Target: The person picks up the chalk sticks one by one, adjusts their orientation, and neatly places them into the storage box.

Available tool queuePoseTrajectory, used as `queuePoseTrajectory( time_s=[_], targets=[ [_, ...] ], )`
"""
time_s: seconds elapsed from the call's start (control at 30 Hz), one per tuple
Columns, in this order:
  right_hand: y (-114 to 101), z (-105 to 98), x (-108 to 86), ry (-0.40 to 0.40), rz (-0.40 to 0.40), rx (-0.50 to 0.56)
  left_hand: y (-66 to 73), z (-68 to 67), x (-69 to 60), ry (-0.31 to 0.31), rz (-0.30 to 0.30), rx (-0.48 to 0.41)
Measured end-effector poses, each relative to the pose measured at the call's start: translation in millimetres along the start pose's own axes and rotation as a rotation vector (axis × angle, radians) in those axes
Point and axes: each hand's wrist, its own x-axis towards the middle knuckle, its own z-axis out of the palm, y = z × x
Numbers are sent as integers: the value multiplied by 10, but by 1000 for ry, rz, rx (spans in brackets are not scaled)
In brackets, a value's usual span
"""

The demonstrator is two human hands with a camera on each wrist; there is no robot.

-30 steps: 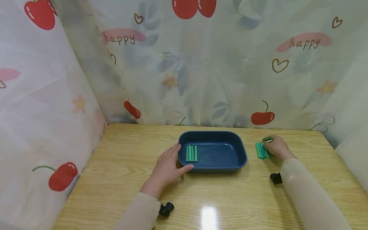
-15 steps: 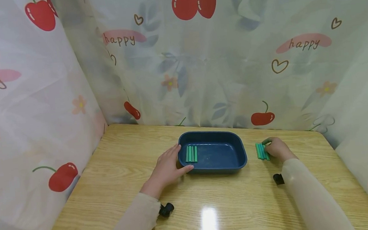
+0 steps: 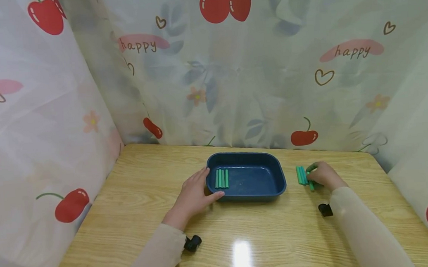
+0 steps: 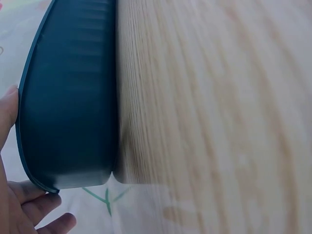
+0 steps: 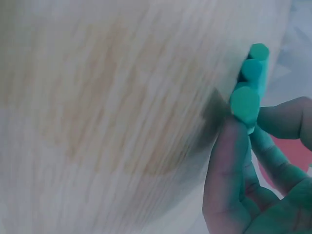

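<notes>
My left hand (image 3: 193,195) holds the front-left corner of a dark blue rectangular tray (image 3: 257,198), thumb along the front rim and fingers at the left side. The left wrist view shows the fingertips at the rim of the tray (image 4: 68,107). Inside, at the tray's left end, several green sticks (image 3: 220,179) lie side by side. Right of the tray, my right hand (image 3: 325,175) pinches a short, round green stick (image 5: 245,105) between thumb and fingers. Beside it lie another green stick (image 3: 299,175) and a blue-green stick (image 5: 251,70). The fingers partly hide this group.
The wooden table (image 3: 273,237) carries the tray and the loose sticks. Behind it hangs a cherry-printed curtain (image 3: 233,86), which also closes off both sides. Black wrist-camera mounts (image 3: 193,243) show below the cuffs.
My right hand has drawn one green stick slightly toward the front, out of line with the others. The left hand and tray stay in place.
</notes>
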Motion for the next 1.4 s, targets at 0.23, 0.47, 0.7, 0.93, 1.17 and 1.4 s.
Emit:
queuePoseTrajectory(
  time_s=[0.23,0.47,0.7,0.93,1.17,1.4],
  targets=[
    [-11,-17,-131,-21,-17,160,12,-6,1,-3,5,8],
    [-149,-71,-303,-60,-24,299,18,-5,-5,3,1,0],
    [-312,-100,-432,-73,-56,404,21,-15,-9,-4,-2,2],
    [-439,-123,-532,-51,-116,455,31,-20,-6,-2,-5,3],
    [-576,-91,-606,-35,-139,488,41,-27,-15,-5,-4,-3],
    [-738,-52,-657,-42,-178,550,37,-25,-14,-4,-6,-3]
  ],
)
